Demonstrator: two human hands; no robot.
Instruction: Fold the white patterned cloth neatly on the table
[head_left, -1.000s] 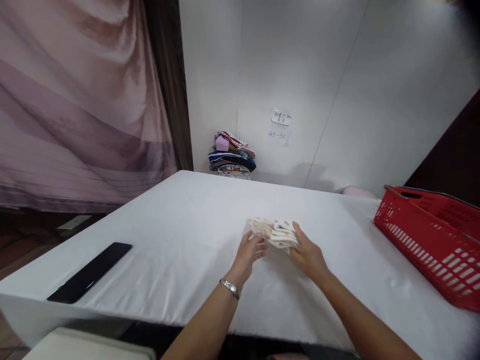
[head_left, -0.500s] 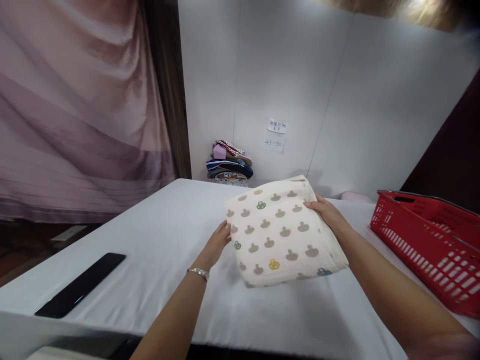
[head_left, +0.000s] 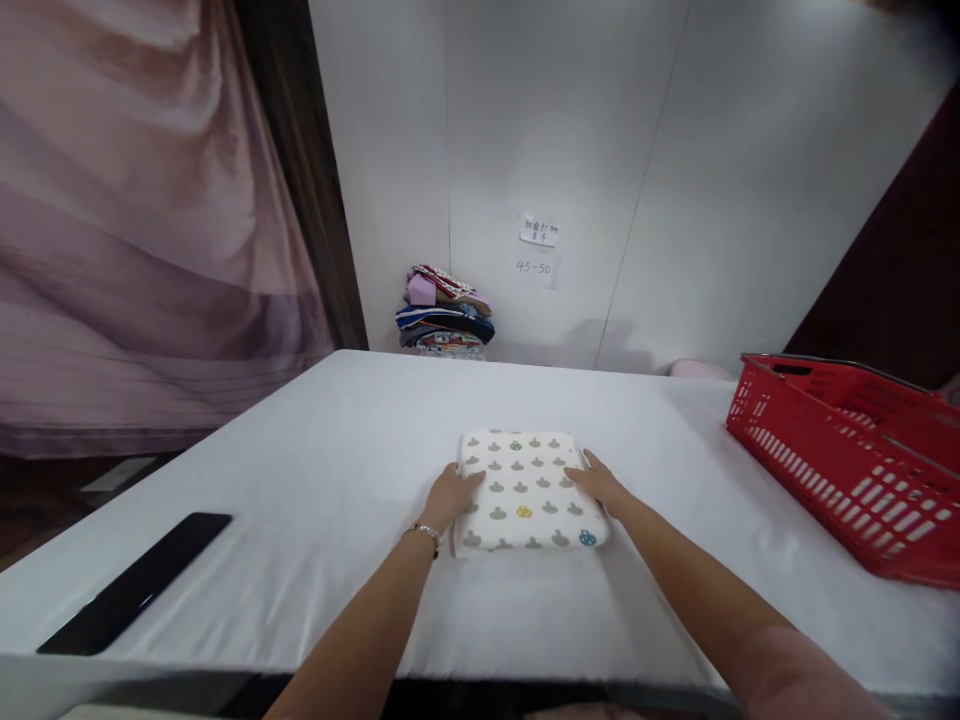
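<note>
One folded cloth (head_left: pixel 519 488), off-white, printed with grey, green, yellow and blue motifs. Roughly level, on or just above the white tabletop (head_left: pixel 300 470) (hard to tell which), well apart from the red basket (head_left: pixel 810 460). Clamped at opposite side edges by left hand (head_left: pixel 450 493) and right hand (head_left: pixel 602 485), thumbs on top. Looks light, soft, hardly fragile; apt to slide layer over layer; best held at both sides, through all layers.

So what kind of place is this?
Maybe a workroom for cloth, though I can't be sure: there's a folded patterned cloth, a wide white-covered table and a stack of folded fabrics beyond it.
</note>
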